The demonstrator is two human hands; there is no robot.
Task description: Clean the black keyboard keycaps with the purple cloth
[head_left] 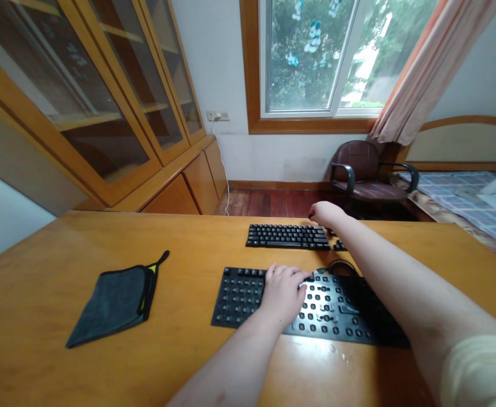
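A black keyboard base [332, 327] with bare key posts lies on the wooden desk in front of me. Dark keycaps [243, 272] line part of its top edge. My left hand [284, 291] rests on the base, fingers stretched out, the index fingertip touching near the top row. Behind the base, loose black keycaps [288, 236] are laid out in keyboard order. My right hand [327, 215] reaches over the right end of these keycaps at the desk's far edge. Its fingers are curled together and point down; what they hold, if anything, is hidden. My right forearm covers part of the base.
A folded dark grey cloth [114, 302] with a loop lies at the left of the desk [180, 362]. A black cable [339, 265] coils behind the base. Beyond the desk are a glass-door cabinet [163, 152], an office chair [360, 169] and a bed [464, 192].
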